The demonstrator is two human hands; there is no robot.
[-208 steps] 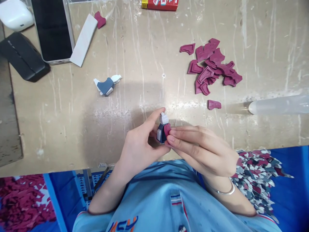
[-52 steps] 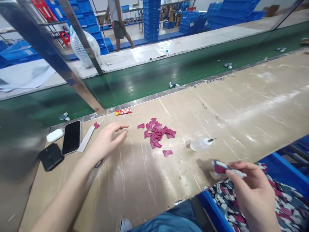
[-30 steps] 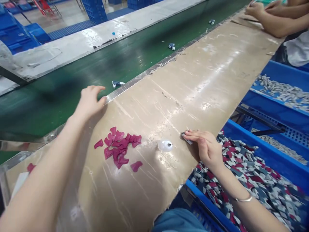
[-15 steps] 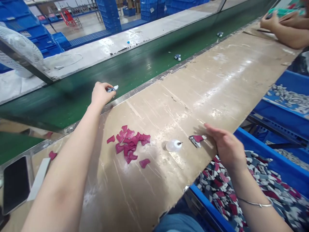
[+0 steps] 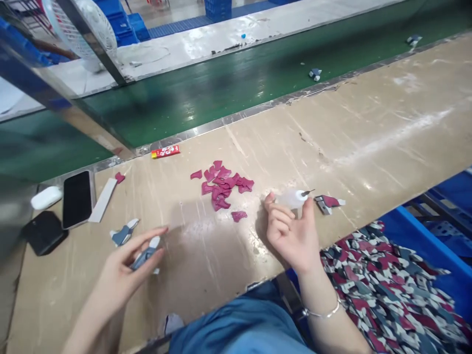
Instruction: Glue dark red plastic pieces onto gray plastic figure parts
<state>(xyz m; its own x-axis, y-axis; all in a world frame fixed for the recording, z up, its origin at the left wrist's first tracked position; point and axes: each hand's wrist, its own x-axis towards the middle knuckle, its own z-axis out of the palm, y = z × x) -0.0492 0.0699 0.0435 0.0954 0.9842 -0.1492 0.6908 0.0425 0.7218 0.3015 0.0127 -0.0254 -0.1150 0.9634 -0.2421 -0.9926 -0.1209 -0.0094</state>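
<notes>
left hand (image 5: pixel 125 268) pinches seemingly unfinished blue-grey piece (image 5: pixel 144 256); right hand (image 5: pixel 293 238) at bottle (image 5: pixel 289 197), grip unclear; maroon-faced piece (image 5: pixel 330 202) beside looks finished.

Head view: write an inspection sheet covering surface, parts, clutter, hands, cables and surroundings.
Surface: tan tabletop, streaked and scuffed.
Parts: maroon pieces heaped mid-table; maroon-faced part beside bottle.
Clutter: phone, black case, white case, white strip, red packet.
Left hand: holds blue-and-white part; similar part lies nearby.
Right hand: half-curled at bottle; contact unclear.
Cables: possible thin cord near fan.
Surroundings: green belt; blue bin of mixed parts.
</notes>
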